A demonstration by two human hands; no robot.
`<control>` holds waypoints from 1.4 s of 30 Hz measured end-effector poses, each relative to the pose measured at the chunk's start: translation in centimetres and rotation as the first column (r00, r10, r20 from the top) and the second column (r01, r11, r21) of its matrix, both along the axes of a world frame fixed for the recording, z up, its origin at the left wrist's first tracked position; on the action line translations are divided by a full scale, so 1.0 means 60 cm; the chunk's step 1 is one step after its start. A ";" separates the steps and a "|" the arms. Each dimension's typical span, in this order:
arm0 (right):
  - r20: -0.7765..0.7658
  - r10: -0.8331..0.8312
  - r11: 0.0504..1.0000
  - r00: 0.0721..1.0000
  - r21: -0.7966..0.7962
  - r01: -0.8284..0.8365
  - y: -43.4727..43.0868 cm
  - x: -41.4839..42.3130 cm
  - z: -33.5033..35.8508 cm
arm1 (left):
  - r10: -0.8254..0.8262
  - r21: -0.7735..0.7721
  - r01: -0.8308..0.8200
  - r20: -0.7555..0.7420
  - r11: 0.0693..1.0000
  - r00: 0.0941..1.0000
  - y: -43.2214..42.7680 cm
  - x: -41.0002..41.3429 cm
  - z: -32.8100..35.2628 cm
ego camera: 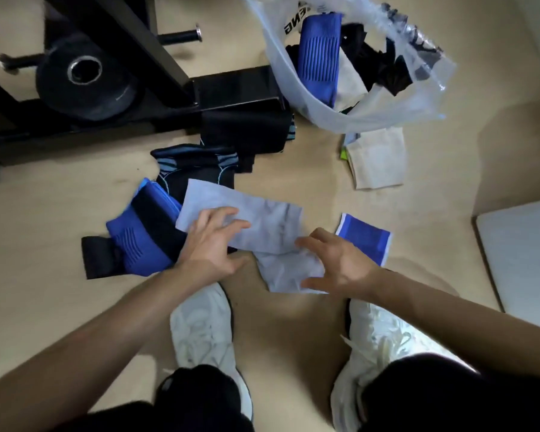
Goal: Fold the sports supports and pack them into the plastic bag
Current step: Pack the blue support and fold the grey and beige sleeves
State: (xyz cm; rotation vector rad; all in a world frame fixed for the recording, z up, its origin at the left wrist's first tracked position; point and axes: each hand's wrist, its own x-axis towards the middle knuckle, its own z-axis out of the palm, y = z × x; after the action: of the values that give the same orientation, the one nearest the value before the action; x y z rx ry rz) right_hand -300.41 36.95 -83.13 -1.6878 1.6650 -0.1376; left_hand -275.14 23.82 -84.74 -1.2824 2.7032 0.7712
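Left hand (214, 241): fingers spread, pressing flat on one pale grey support (262, 219) lying on the floor (44, 213). Right hand (337, 260): fingers spread, touching its folded near end. One blue wristband (363, 241) lies just right. One plastic bag (371, 110), far right, holds one blue support (318, 54).

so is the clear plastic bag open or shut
Open: the clear plastic bag gapes wide, a blue ribbed support showing inside its mouth.
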 end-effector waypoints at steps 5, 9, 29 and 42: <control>-0.006 -0.109 0.990 0.994 0.086 0.109 0.016 0.022 -0.043 | -0.149 -0.114 0.168 0.160 0.979 0.976 -0.007 0.006 -0.042; -0.022 -0.221 0.970 0.975 0.094 0.223 0.007 0.002 -0.045 | -0.152 -0.195 0.144 -0.025 0.970 0.988 -0.010 -0.001 -0.065; -0.322 -0.257 0.967 0.911 -0.093 0.239 -0.126 -0.050 -0.083 | 0.135 -0.321 -0.068 0.193 0.945 0.972 -0.058 0.018 -0.016; 0.672 -0.672 0.651 0.311 0.336 0.681 -0.055 -0.090 0.004 | 0.568 0.648 -0.268 -0.309 0.713 0.763 -0.071 -0.003 0.049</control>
State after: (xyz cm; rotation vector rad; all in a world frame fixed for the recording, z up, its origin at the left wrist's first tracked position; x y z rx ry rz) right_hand -305.79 33.64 -82.87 -0.5730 1.5355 -1.1265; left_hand -275.30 19.58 -81.81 -1.7327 2.1094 2.0395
